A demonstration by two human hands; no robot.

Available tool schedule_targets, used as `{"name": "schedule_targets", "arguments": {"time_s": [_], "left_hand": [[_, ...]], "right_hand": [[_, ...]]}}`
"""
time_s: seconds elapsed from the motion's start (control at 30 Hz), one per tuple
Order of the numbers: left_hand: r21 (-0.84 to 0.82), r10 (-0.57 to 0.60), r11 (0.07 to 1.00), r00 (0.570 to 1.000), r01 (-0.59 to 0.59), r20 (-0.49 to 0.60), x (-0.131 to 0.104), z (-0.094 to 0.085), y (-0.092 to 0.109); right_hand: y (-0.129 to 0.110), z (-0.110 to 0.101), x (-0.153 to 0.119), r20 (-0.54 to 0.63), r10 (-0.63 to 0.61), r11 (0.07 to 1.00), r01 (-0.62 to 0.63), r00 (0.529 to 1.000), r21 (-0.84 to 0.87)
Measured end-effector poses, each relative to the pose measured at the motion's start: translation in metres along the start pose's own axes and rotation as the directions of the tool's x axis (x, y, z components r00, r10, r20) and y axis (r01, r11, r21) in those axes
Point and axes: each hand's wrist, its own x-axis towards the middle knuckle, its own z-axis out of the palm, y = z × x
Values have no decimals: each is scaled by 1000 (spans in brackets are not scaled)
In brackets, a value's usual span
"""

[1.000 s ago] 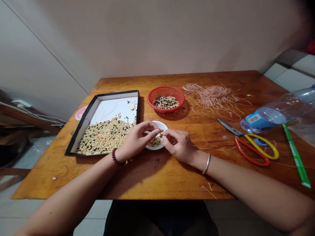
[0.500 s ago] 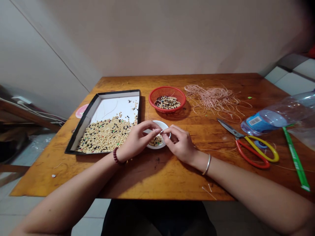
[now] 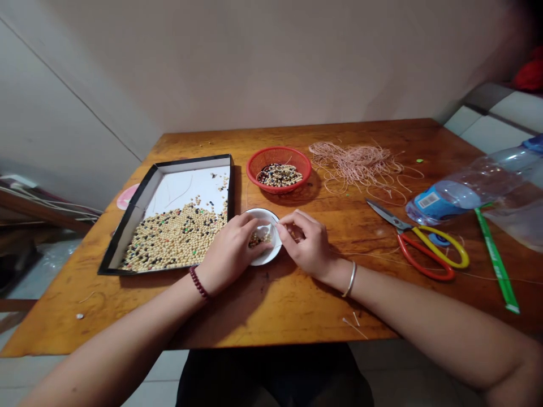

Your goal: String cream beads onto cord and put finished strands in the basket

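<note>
My left hand (image 3: 229, 249), wearing a dark red bead bracelet, reaches into a small white bowl (image 3: 275, 253) that holds beads (image 3: 258, 238). Its thumb and forefinger are apart, though the fingertips are partly hidden among the beads. At the bowl's right rim, my right hand (image 3: 309, 244) pinches a thin cord between thumb and forefinger. The cord (image 3: 360, 254) trails from this hand rightwards across the table. To the left of the bowl lies a black-edged tray (image 3: 169, 192) with many cream, black and coloured beads (image 3: 178, 237).
Behind the bowl stands a red basket (image 3: 279, 152) of beads, with a heap of pink cord (image 3: 356, 161) beside it. Scissors (image 3: 424, 243), a plastic bottle (image 3: 449, 198) and a green strip (image 3: 498, 263) lie to the right. Short cord scraps (image 3: 355, 325) are near the front edge.
My left hand has parted from my right and dipped into the bowl. My right hand keeps its pinch. The whole view has shifted slightly.
</note>
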Motion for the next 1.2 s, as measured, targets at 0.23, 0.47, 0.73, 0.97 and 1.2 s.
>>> {"name": "schedule_targets", "arguments": {"time_s": [0.23, 0.47, 0.73, 0.97, 1.2], "left_hand": [[51, -18, 999, 994, 13, 106, 1, -5, 4], [53, -21, 999, 984, 12, 178, 1, -7, 4], [142, 6, 989, 980, -35, 199, 1, -4, 3], [101, 48, 993, 989, -63, 143, -1, -2, 0], [-207, -31, 978, 999, 28, -13, 1, 0, -4]], "right_hand": [[0, -2, -1, -77, -27, 999, 28, 997, 17], [1, 0, -3, -9, -33, 999, 33, 999, -16], [2, 1, -5, 94, -14, 1000, 15, 995, -15], [1, 2, -5, 96, 10, 999, -7, 995, -35], [4, 7, -4, 147, 96, 994, -86, 984, -74]]}}
